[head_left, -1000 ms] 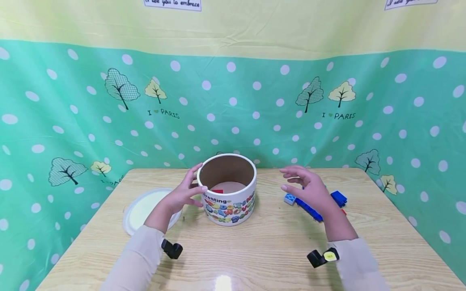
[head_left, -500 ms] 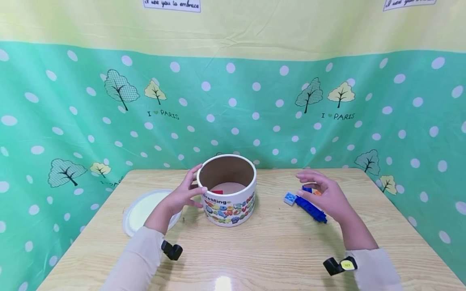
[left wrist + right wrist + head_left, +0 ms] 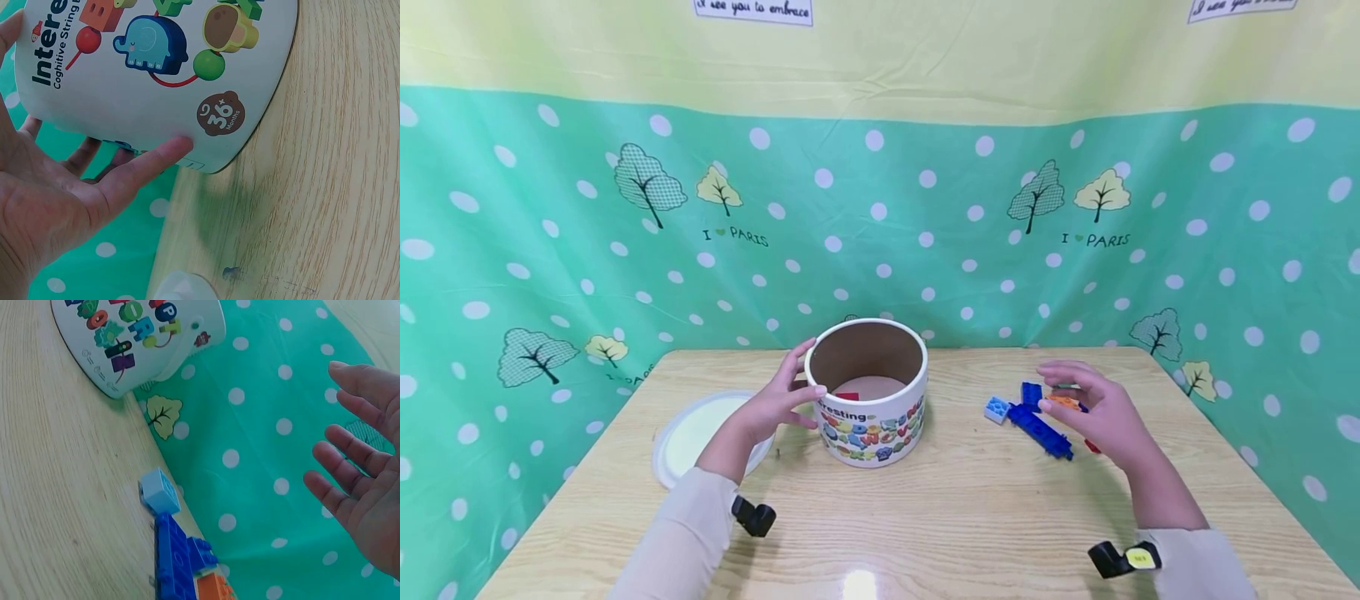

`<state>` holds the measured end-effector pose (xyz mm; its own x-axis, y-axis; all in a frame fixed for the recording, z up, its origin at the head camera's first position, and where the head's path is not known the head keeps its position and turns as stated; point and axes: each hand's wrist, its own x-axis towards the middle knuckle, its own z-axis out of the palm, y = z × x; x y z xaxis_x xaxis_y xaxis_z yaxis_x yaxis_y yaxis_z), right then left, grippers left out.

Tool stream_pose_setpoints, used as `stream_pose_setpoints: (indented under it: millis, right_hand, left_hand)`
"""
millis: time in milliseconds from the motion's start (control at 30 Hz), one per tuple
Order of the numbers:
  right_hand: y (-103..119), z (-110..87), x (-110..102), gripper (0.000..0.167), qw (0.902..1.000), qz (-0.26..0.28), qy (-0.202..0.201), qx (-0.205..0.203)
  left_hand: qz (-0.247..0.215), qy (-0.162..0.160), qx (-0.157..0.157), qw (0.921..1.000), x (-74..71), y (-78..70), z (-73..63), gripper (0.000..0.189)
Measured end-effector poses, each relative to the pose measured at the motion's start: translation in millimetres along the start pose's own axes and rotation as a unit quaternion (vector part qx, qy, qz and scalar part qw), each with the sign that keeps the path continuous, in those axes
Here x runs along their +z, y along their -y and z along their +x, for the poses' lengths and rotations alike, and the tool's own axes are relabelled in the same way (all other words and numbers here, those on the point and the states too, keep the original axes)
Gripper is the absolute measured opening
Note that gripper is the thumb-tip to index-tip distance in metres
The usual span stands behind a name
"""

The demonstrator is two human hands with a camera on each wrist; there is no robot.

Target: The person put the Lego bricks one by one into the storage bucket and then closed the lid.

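In the head view a white round bucket [image 3: 872,433] printed with colourful letters stands at the middle of the table. My left hand [image 3: 782,402] holds its left side, thumb on the front near the rim and fingers round toward the back. A red piece [image 3: 847,396] lies inside. To the right, my right hand [image 3: 1101,412] hovers over building blocks with its fingers spread and nothing in them. Near it lie a light blue block [image 3: 997,409], a long dark blue block [image 3: 1040,431], a shorter dark blue block [image 3: 1032,394] and an orange block [image 3: 1063,403], partly hidden.
A white round lid [image 3: 696,437] lies flat left of the bucket, partly behind my left forearm. Part of a red block [image 3: 1092,447] shows beneath my right hand. A green dotted curtain [image 3: 880,250] hangs at the table's back edge.
My right hand has moved rightward and a little toward me, uncovering more of the blue and orange blocks. My left hand and the bucket have stayed in place.
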<state>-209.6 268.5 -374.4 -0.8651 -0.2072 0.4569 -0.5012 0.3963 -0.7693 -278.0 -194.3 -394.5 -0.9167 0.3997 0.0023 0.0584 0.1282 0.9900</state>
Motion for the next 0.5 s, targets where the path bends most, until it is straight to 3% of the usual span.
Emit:
stream_pose_setpoints:
  millis: [500]
  right_hand:
    - [-12,-12.5,-18,0.044,0.9961,-0.063,-0.015,0.061]
  left_hand:
    - [0.006,0.002,0.001,1.0000,0.0,-0.9,0.0,0.084]
